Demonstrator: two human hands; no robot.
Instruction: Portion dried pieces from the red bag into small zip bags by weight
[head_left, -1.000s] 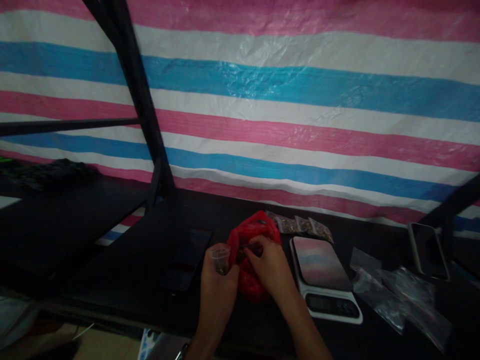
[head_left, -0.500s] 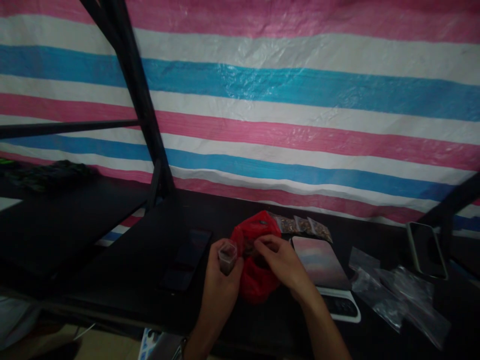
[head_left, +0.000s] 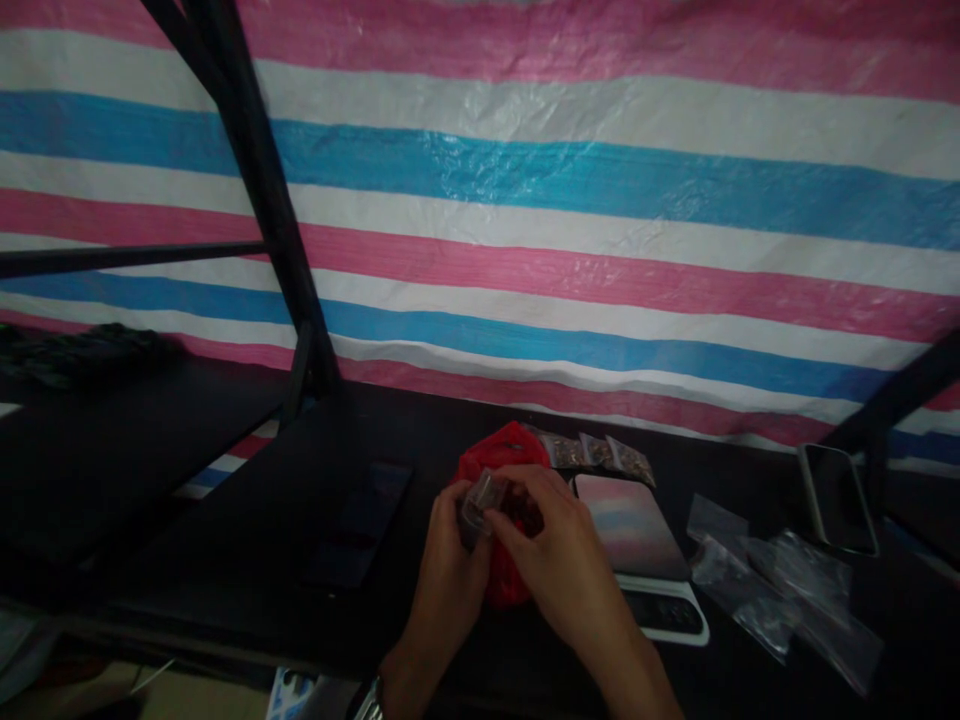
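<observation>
My left hand (head_left: 448, 570) is closed around a small clear plastic bag (head_left: 477, 500), held upright just in front of a red plastic bag (head_left: 501, 465) on the dark table (head_left: 247, 540). My right hand (head_left: 559, 560) lies over the red bag, its fingers pinched at the mouth of the small clear bag. What the fingertips hold is too small to make out. The lower part of the red bag is hidden behind both hands.
A digital scale (head_left: 634, 540) stands right of the hands, with three small filled bags (head_left: 596, 452) behind it. Empty clear bags (head_left: 780, 590) lie further right, beside a phone (head_left: 836, 497). Another dark phone (head_left: 360, 520) lies left. A black frame post (head_left: 277, 240) rises at left.
My right hand has come out of the red bag and over to the mouth of the small clear bag. My left hand has raised and tilted that bag toward it.
</observation>
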